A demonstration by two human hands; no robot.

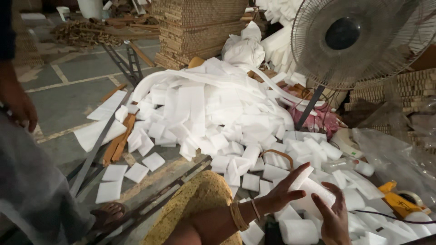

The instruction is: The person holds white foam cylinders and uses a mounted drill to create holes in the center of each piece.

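1. the white foam block [313, 188], a short rectangular slab, lies near and right of centre, held between both hands just above the loose foam; its long axis slants from the near right up toward the far left, its upper end pointing at the big foam heap.
2. the left hand [284, 190] reaches in from the near left, with bangles at the wrist and the palm turned toward the block; its fingers are spread apart and straight, lying flat against the block's left face rather than curled round it.
3. the right hand [334, 218] comes up from the near edge, palm toward the block's right side; its fingers are slightly bent and parted, pressing the block, so the slab is pinched between the two palms.
4. a white foam roll [298, 231] lies just below the hands.
5. the pile of white foam offcuts [213, 113] spreads over a grey concrete floor [72, 90] with painted lines.
6. a pedestal fan with a wire guard [359, 41] stands at the far right; stacks of brown corrugated board [195, 27] rise behind the pile.
7. another person's hand [20, 106] hangs at the far left edge.
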